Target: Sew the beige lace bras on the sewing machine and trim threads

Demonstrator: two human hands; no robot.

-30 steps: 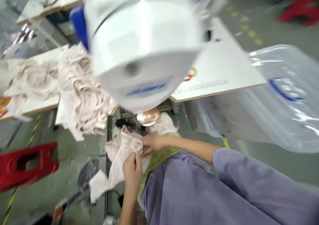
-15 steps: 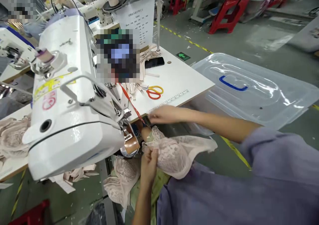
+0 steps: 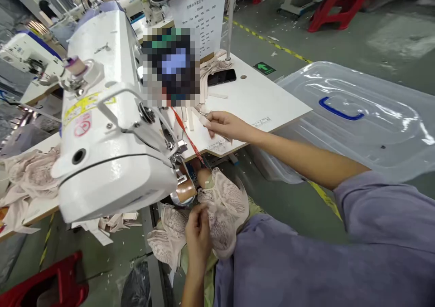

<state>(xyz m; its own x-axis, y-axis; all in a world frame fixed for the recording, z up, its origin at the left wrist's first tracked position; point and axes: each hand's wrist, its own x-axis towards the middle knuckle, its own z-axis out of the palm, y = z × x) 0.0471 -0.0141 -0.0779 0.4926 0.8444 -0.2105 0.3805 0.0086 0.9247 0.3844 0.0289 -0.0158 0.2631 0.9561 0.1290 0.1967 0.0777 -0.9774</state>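
Observation:
A pale pink lace bra (image 3: 226, 207) lies across my lap, its cups facing up. My left hand (image 3: 199, 234) is closed in a pinch at the bra's near left edge. Over the white table my right hand (image 3: 224, 124) pinches the end of a pale fabric strip (image 3: 201, 115) between thumb and fingers. The scissors by that spot are mostly hidden behind the hand. Left of my left hand, another lace bra (image 3: 170, 236) hangs below the sewing machine (image 3: 115, 162). The machine's needle area is beside the held bra.
A red cord (image 3: 186, 137) hangs over the table (image 3: 278, 103) edge. A phone (image 3: 221, 77) lies near fabric strips. To the right is a clear plastic bin lid (image 3: 374, 134) with a blue handle. More lace pieces (image 3: 30, 175) lie on the left; a red stool (image 3: 50, 282) stands below.
My right hand has moved up from the table's front edge onto the tabletop and taken a fabric strip. The bra's outstretched wing has dropped, while my left hand keeps its pinch.

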